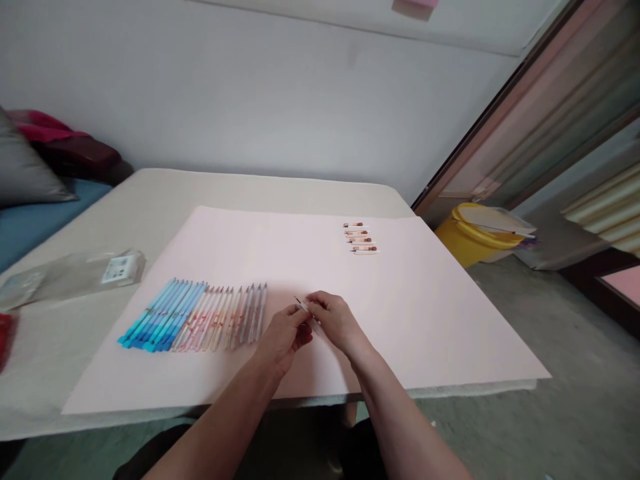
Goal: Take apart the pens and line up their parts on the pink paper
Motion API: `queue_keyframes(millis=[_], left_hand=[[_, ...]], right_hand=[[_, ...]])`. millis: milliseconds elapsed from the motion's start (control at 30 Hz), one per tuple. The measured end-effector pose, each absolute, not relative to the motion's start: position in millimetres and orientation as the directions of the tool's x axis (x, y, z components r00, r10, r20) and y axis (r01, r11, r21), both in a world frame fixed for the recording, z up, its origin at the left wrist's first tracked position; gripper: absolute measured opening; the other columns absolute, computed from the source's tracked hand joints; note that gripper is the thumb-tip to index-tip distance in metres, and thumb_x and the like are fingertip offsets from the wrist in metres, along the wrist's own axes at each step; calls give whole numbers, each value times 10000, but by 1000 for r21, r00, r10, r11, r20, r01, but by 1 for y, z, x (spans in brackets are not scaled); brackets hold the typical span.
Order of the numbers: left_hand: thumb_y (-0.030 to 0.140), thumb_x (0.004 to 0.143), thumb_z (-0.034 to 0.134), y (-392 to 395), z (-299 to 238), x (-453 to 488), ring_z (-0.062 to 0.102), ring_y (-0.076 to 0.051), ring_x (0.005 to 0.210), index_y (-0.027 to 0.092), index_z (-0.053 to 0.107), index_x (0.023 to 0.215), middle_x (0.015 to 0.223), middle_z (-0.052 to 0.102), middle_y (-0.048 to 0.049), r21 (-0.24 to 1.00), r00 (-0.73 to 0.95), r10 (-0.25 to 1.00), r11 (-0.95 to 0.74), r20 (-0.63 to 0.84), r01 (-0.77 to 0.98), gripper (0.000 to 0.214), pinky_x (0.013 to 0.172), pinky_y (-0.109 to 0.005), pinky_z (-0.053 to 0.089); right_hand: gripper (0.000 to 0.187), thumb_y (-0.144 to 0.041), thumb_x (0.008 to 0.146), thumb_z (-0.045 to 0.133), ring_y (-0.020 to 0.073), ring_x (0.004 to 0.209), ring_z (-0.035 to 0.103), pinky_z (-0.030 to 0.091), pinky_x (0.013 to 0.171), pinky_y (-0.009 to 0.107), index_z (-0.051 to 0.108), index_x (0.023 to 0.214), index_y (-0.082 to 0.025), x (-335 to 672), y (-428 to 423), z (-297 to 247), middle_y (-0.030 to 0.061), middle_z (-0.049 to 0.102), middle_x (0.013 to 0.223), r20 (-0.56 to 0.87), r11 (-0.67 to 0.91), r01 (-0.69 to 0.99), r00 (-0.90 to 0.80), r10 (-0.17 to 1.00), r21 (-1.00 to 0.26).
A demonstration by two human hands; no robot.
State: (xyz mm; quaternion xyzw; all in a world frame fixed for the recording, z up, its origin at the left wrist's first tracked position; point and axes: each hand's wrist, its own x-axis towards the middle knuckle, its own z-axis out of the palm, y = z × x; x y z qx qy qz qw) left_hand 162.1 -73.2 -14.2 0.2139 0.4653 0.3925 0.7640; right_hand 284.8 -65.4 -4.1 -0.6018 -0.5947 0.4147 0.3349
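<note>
Both hands meet just right of a row of pens. My left hand (pixel 290 333) is closed, its thumb and fingers pinching a slim whitish pen (pixel 301 304) whose dark thin tip points up and left. My right hand (pixel 333 319) is closed on the same pen from the other side, and fingers hide much of its length. Left of the hands, several pens (pixel 223 313) lie side by side, running from blue through pinkish and cream to grey. Farther back on the right lie several short pen pieces (pixel 363 241) with brown and peach marks and thin dark tips.
A pale pink sheet (pixel 425 320) covers much of the light table (pixel 260 189). Clear plastic packaging (pixel 75 277) with a label lies on the left, near a red item (pixel 5 337). A yellow bucket (pixel 465 240) stands on the floor beyond the table's right side.
</note>
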Motion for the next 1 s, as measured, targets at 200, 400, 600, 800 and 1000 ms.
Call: queue_keyframes(millis=[200,400,600,800,1000], left_hand=[[272,632,703,-70,-23,161,503,-65,531,146,613,742,640,557,4,698,232,811,581,-537,-418,191,523,-203,415],[263,624,718,-71,-23,165,543,-88,605,120,633,772,706,595,-28,697,249,833,551,-495,-459,222,595,-228,460],[217,577,736,-72,-24,166,555,-103,592,107,621,726,668,602,-32,715,204,815,575,-542,-397,218,595,-243,477],[211,568,743,-69,-25,164,568,-108,601,129,593,724,680,600,-20,736,177,839,539,-515,-410,231,608,-259,487],[152,632,689,-66,-21,161,591,-115,620,131,574,711,670,595,-21,698,241,827,559,-508,-448,142,628,-255,500]], right_hand=[[244,-113,790,372,142,771,513,371,693,256,604,788,-188,281,-70,3,38,579,829,-67,50,600,-171,983,-798],[249,-22,687,394,140,805,492,364,711,238,534,833,-167,276,-74,3,48,528,886,-96,94,727,-216,972,-680],[298,-34,718,383,147,861,493,363,738,244,521,944,-171,274,-76,-3,59,519,964,-130,110,829,-215,968,-548],[262,-63,754,392,158,868,482,362,737,251,525,949,-176,275,-75,-6,64,531,956,-104,148,871,-221,970,-469],[216,-74,768,399,143,857,484,365,731,232,530,902,-182,275,-72,-3,48,537,933,-51,166,844,-222,974,-510]])
